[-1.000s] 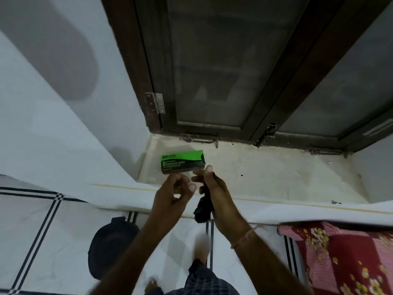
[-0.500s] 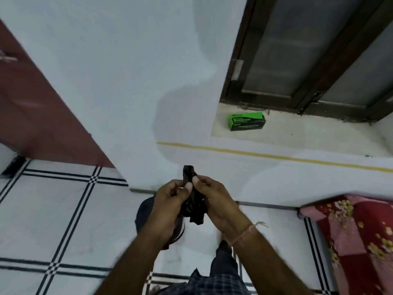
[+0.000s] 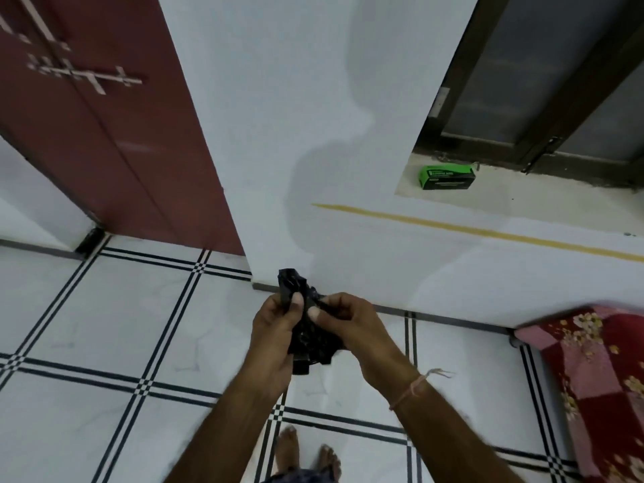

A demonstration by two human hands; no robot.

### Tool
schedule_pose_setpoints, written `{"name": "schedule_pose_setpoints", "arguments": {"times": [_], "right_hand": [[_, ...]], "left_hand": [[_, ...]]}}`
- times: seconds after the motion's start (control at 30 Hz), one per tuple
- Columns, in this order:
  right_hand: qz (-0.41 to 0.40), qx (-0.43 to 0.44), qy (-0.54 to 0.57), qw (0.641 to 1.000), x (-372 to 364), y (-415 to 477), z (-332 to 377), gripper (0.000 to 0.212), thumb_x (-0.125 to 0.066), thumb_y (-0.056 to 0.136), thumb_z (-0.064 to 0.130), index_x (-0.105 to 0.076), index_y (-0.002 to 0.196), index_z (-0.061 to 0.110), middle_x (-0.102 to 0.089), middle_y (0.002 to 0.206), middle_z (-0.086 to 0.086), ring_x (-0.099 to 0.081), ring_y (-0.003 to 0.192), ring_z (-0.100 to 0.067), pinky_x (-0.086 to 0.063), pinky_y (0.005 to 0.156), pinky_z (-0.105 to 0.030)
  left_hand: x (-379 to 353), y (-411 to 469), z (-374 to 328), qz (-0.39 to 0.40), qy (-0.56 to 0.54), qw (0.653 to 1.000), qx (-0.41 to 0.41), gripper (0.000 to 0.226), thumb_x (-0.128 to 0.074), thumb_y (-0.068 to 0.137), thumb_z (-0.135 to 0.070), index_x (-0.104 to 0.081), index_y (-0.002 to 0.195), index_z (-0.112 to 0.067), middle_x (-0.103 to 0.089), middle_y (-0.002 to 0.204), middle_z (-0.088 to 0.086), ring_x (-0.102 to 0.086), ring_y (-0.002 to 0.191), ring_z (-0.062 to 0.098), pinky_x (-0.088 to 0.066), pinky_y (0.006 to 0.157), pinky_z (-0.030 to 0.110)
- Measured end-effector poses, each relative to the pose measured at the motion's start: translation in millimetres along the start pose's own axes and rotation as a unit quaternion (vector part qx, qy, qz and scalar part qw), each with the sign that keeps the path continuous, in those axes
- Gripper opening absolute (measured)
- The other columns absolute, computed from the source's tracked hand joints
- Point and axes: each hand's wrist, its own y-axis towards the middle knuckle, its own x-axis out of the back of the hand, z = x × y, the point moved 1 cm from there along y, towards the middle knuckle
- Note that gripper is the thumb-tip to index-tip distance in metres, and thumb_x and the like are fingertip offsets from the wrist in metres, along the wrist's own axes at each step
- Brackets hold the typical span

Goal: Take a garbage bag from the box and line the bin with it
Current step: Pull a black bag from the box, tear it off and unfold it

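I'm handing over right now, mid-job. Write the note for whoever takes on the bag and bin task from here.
Left hand: grip on the garbage bag, thumb pressed on it.
Right hand: pinches the same bag from the other side.
Bag: black, folded up, held above the tiled floor.
Box: green, lying on the window sill, no hand on it.
Done: bag is out of the box.
Left: unfold it, open its mouth, line the bin. The bin is not in view.

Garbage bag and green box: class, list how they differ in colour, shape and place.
Colour: the garbage bag is black, the green box bright green. Shape: the bag is crumpled, the box a rigid block. Place: left hand and right hand grip the bag; the box lies on the windowsill.
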Motion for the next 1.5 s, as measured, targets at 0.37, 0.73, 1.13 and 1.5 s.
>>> {"name": "schedule_pose_setpoints", "arguments": {"times": [0.37, 0.73, 1.13, 1.5], "right_hand": [[-0.135, 0.007, 0.111, 0.985, -18, -19, -31, 0.026, -0.067, 0.098, 0.025, -0.072, 0.086, 0.002, -0.073, 0.083, -0.016, -0.069, 0.075, -0.024, -0.058, 0.066, -0.032], [-0.198, 0.099, 0.053, 0.974, -63, 2, -15, 0.065, -0.06, 0.095, 0.05, -0.054, 0.088, -0.015, -0.054, 0.078, -0.01, -0.048, 0.076, -0.019, -0.04, 0.071, -0.037], [-0.085, 0.066, 0.041, 0.993, -98, 11, 3, 0.044, -0.063, 0.1, 0.029, -0.062, 0.092, -0.014, -0.065, 0.082, -0.018, -0.061, 0.076, -0.024, -0.051, 0.066, -0.03], [-0.1, -0.005, 0.273, 0.957, -95, 23, -8, 0.021, -0.063, 0.098, 0.014, -0.07, 0.112, 0.0, -0.069, 0.094, -0.011, -0.063, 0.082, -0.02, -0.053, 0.073, -0.029]], "left_hand": [[49, -36, 2, 0.09, 0.071, 0.993, 0.001, 0.046, -0.061, 0.092, -0.048, -0.072, 0.112, -0.008, -0.079, 0.097, 0.007, -0.076, 0.081, 0.017, -0.057, 0.062, 0.026], [150, 33, -18, -0.07, 0.229, 0.971, -0.015, 0.016, -0.064, 0.099, -0.017, -0.068, 0.115, -0.014, -0.07, 0.115, 0.013, -0.066, 0.102, 0.025, -0.051, 0.071, 0.026], [110, 22, -53, 0.236, 0.289, 0.92, -0.121, 0.044, -0.066, 0.093, -0.051, -0.063, 0.127, -0.024, -0.072, 0.121, -0.004, -0.068, 0.114, 0.008, -0.054, 0.096, 0.033], [122, 39, -52, 0.099, 0.104, 0.984, -0.101, 0.033, -0.053, 0.104, -0.032, -0.071, 0.119, -0.009, -0.075, 0.118, 0.014, -0.07, 0.115, 0.03, -0.056, 0.096, 0.043]]}}
